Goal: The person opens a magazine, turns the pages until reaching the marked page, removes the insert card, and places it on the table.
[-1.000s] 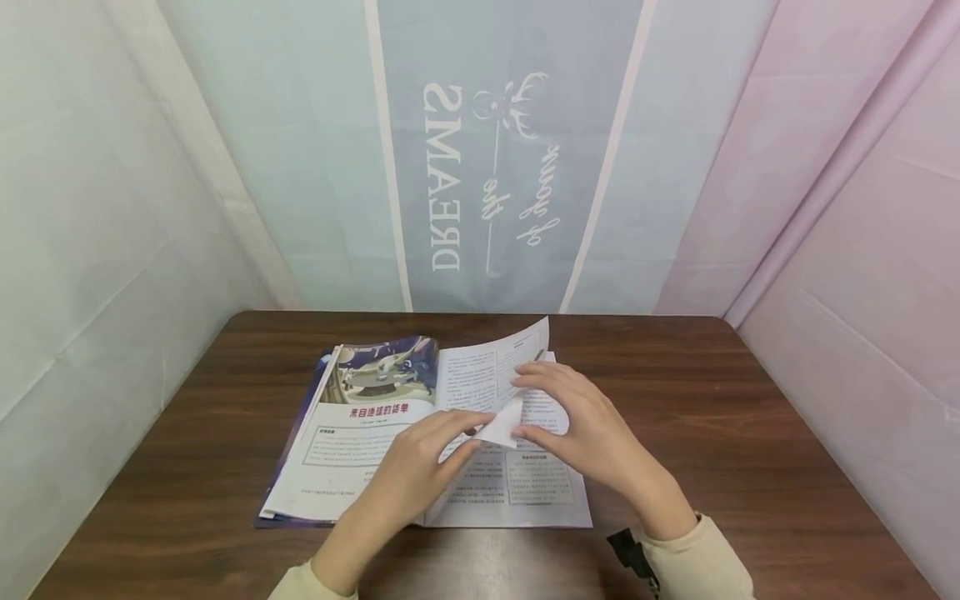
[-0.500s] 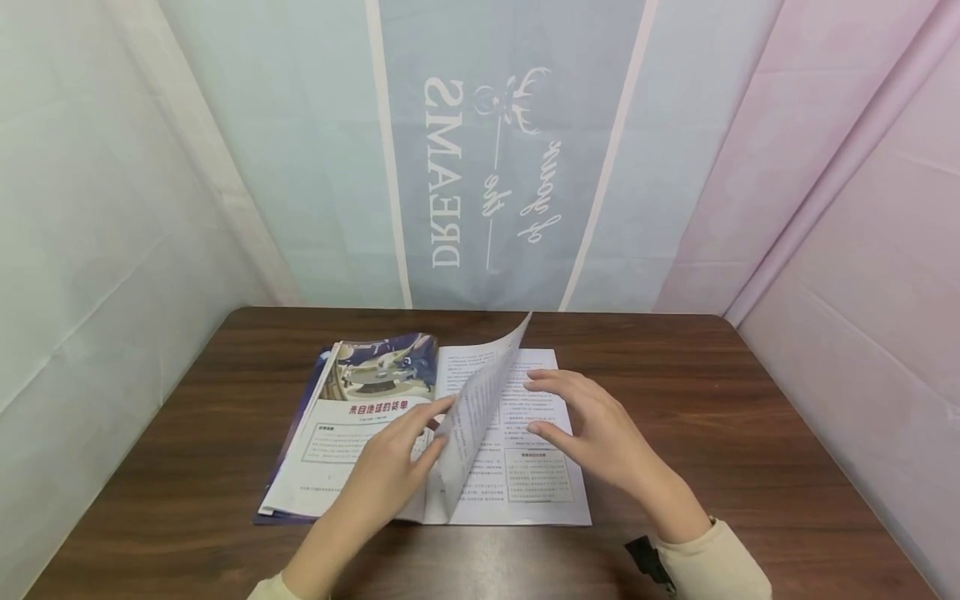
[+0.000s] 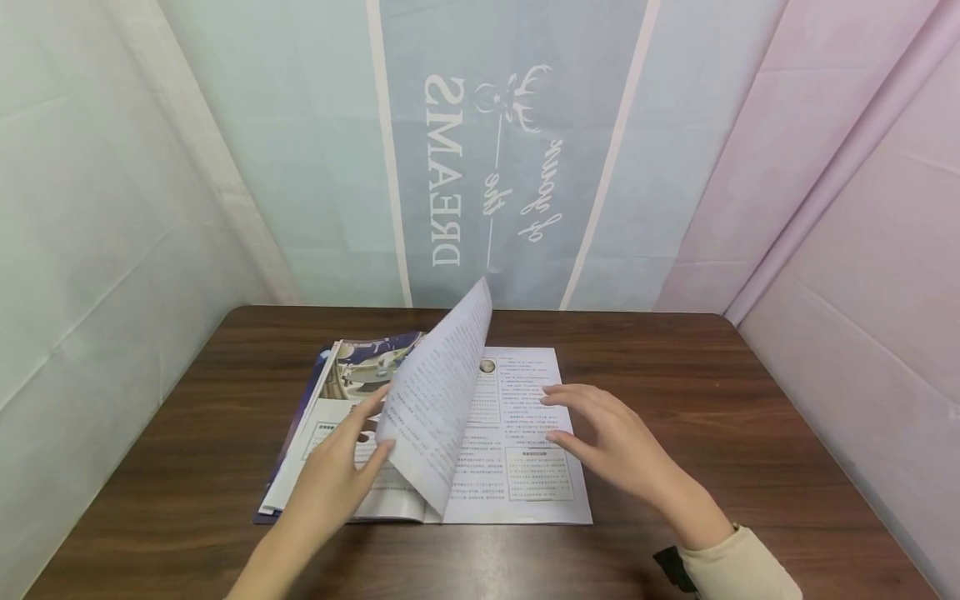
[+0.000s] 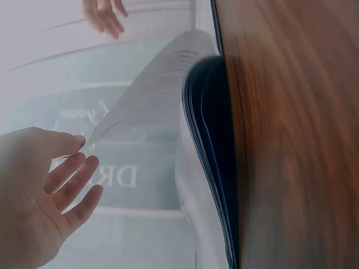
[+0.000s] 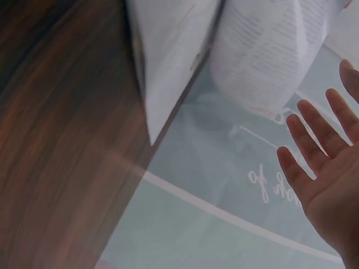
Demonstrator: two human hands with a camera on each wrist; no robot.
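An open magazine (image 3: 540, 433) lies on the brown table, its left side thick with pages over a dark blue cover. One page (image 3: 435, 392) stands lifted and curved over the spine. My left hand (image 3: 333, 471) pinches that page's edge between thumb and fingers, and the left wrist view shows the page (image 4: 151, 95) stretched from the fingertips to the binding. My right hand (image 3: 622, 437) hovers over the magazine's right edge with fingers relaxed and spread, holding nothing. In the right wrist view the right hand (image 5: 331, 162) appears with its palm showing.
The wood-grain table (image 3: 712, 400) extends around the magazine on all sides. Behind it hangs a pale blue-grey curtain (image 3: 517, 167) with mirrored white lettering. White and pink fabric walls enclose the left and right sides.
My left hand has carried the page from the right side leftward across the spine. My right hand, earlier at the page's edge, has let go and drawn back to the right.
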